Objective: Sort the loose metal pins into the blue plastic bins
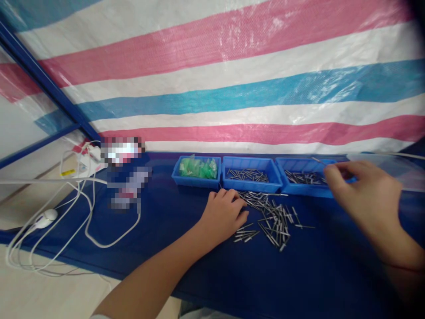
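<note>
A pile of loose silvery blind rivets (274, 219) lies on the dark blue table, thin stems pointing many ways. At its left edge my left hand (224, 215) rests palm down, fingers bent and slightly apart, touching the table beside the rivets. Whether anything lies under its fingertips is hidden. My right hand (368, 195) is raised at the front right corner of the right blue bin (307, 190), pinching a single blind rivet (318, 160) whose thin end sticks out to the left. Rivets lie in that bin and in the middle blue bin (252, 182).
The left blue bin (195, 180) holds green and clear plastic pieces. White cables (89, 221) loop across the table's left end, near a white plug-like device (46, 218) and blurred-out items. A striped plastic sheet (232, 88) hangs behind, with a blue frame post (43, 79) at left.
</note>
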{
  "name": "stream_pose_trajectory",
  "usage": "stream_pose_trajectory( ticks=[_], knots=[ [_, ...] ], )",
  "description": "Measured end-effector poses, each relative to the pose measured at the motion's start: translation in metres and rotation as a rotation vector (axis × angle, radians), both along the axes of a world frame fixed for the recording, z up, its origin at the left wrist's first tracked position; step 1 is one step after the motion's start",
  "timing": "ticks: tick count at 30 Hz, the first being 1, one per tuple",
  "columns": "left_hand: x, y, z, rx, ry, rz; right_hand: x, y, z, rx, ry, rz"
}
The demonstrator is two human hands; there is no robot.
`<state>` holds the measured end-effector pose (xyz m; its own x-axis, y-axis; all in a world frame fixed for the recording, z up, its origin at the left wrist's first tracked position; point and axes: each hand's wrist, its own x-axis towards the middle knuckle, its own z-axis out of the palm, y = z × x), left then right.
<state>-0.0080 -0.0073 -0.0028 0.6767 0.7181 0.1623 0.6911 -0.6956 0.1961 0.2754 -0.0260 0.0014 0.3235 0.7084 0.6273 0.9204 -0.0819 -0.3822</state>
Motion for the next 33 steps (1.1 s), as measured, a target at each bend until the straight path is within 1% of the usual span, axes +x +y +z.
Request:
stream_pose_trajectory(
  ticks=[3,5,8,10,13,17,20,23,26,29,31,33],
  knots=[
    [0.001,-0.001,0.000,0.011,0.026,-0.014,0.016,0.006,-0.014,-0.065,-0.090,-0.025],
    [0.000,-0.002,0.000,0.009,0.032,-0.031,0.020,0.008,-0.021,-0.102,-0.160,-0.036],
    [-0.002,-0.001,0.002,-0.015,0.024,-0.072,0.016,0.008,-0.023,-0.124,-0.181,-0.052],
    [-0.003,0.000,0.004,-0.037,0.021,-0.097,0.009,0.008,-0.020,-0.116,-0.148,-0.026],
    [-0.004,0.002,0.006,-0.063,0.033,-0.113,-0.011,0.006,-0.017,-0.099,-0.128,0.083],
    [-0.003,0.002,0.004,-0.041,0.051,-0.108,-0.049,-0.001,-0.017,0.007,-0.135,0.291],
    [-0.001,0.001,0.003,-0.017,0.046,-0.071,-0.077,-0.009,-0.018,-0.029,-0.105,0.471],
    [0.001,0.001,0.004,-0.036,-0.053,-0.021,-0.093,-0.015,-0.019,-0.094,-0.069,0.611],
    [0.003,0.003,0.006,-0.164,-0.289,-0.018,-0.098,-0.017,-0.020,-0.125,0.015,0.718],
    [0.005,0.005,0.005,-0.365,-0.572,-0.010,-0.096,-0.017,-0.020,-0.162,0.176,0.782],
    [0.006,0.005,0.003,-0.542,-0.743,0.028,-0.096,-0.018,-0.020,-0.207,0.299,0.804],
    [0.008,0.005,0.001,-0.768,-0.899,0.054,-0.097,-0.019,-0.019,-0.237,0.422,0.809]
  ],
)
